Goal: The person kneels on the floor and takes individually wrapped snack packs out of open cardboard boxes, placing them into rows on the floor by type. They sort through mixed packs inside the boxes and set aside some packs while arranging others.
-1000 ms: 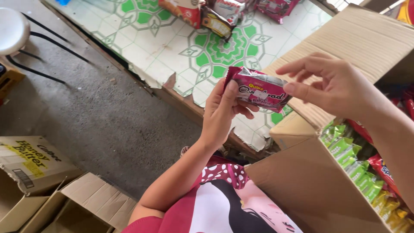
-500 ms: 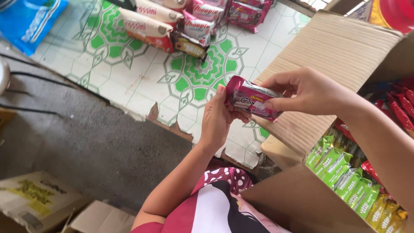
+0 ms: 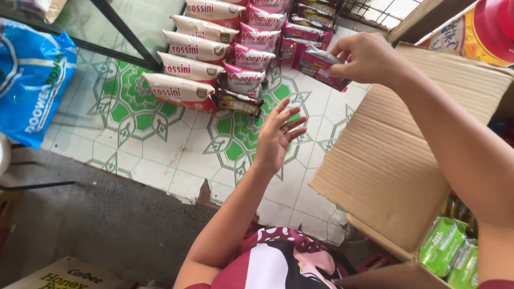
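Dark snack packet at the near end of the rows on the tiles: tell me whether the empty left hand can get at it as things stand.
Probably yes. The left hand is open and empty, hovering just short of the dark snack packet, with only bare tiled floor between. The right hand holds a pink packet off to the side.

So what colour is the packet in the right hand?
The packet in the right hand is magenta pink with silvery ends, seen in the head view.

This is a small shop: rows of snack packets (image 3: 214, 48) lie on the tiled floor (image 3: 160, 144), beside an open cardboard stock box (image 3: 396, 160).
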